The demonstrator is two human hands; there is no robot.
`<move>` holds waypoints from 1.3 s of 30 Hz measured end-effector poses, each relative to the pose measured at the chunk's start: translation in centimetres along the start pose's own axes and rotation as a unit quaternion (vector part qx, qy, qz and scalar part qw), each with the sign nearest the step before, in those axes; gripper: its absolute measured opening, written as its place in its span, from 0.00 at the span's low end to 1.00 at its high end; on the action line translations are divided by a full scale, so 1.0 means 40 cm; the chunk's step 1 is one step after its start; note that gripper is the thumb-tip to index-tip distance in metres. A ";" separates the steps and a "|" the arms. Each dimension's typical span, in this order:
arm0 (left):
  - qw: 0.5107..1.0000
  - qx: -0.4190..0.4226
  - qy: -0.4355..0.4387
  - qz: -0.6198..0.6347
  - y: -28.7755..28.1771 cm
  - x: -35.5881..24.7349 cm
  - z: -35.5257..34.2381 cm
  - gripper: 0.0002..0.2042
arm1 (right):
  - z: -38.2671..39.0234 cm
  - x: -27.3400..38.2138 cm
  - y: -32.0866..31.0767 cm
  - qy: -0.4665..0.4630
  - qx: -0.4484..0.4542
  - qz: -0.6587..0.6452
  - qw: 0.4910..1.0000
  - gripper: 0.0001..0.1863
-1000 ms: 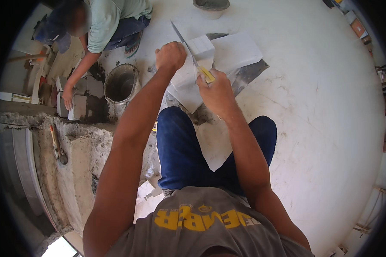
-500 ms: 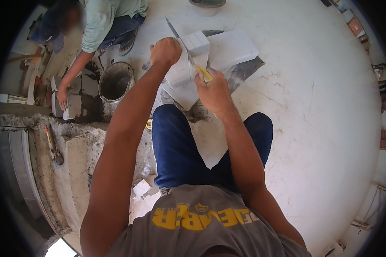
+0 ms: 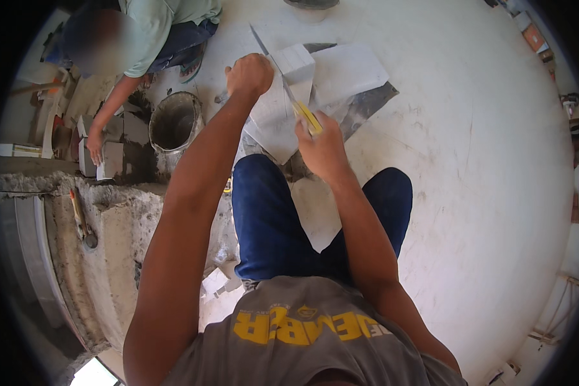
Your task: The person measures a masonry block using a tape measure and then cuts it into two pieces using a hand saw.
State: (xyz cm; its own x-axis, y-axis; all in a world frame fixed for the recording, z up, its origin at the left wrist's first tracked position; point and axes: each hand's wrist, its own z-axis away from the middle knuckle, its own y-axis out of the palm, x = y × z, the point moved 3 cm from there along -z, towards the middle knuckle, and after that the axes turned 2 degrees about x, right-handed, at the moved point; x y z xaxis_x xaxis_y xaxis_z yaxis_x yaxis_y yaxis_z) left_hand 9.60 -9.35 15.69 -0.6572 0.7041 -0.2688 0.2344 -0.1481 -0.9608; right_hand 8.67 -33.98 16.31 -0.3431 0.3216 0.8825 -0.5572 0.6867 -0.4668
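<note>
In my right hand [image 3: 324,147] is a handsaw [image 3: 310,119], its yellow handle enclosed by my fingers. The thin blade slants away to the far left, across a white building block [image 3: 292,63]. My left hand [image 3: 249,74] is closed at the block's left side, knuckles up; its fingertips are hidden, but it seems to hold the block steady. Beneath and to the right of that block lies another white block [image 3: 350,72], with a dark flat sheet [image 3: 368,109] partly under it.
At the far left a co-worker's hand [image 3: 95,147] touches a small white block [image 3: 111,161] set on wet mortar. A mortar-caked bucket [image 3: 175,122] stands left of my knee. On the rough ledge lies a wooden-handled tool [image 3: 79,215]. Another bucket [image 3: 311,5] is at the top edge.
My right hand has drawn the saw a little toward me. The left hand stays at the block, and the co-worker's head has shifted right.
</note>
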 end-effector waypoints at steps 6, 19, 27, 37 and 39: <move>1.000 -0.008 0.015 -0.014 0.000 0.000 -0.016 0.22 | 0.413 0.024 -0.154 0.055 0.016 -0.082 0.995 0.13; 0.991 0.044 0.110 -0.063 -0.022 -0.021 0.007 0.40 | -0.003 0.019 0.016 -0.008 -0.027 -0.032 0.999 0.18; 0.982 0.094 0.150 -0.072 -0.018 -0.013 -0.070 0.44 | 0.110 -0.062 0.048 -0.051 -0.045 -0.061 0.996 0.10; 0.980 0.096 0.171 -0.029 -0.005 0.004 -0.146 0.42 | 0.007 -0.044 0.025 -0.036 -0.014 0.025 0.999 0.11; 0.980 0.099 0.171 -0.030 0.000 0.004 -0.149 0.43 | -0.027 -0.037 0.053 -0.049 -0.038 0.036 0.997 0.12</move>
State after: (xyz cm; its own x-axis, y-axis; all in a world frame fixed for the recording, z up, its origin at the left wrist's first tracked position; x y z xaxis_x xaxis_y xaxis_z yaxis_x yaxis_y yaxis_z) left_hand 13.76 -5.12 16.07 -0.3796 0.9022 -0.2050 0.0365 -0.2068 -0.9777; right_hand 8.81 -32.28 14.09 -0.4550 0.3088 0.8352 -0.4714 0.7122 -0.5201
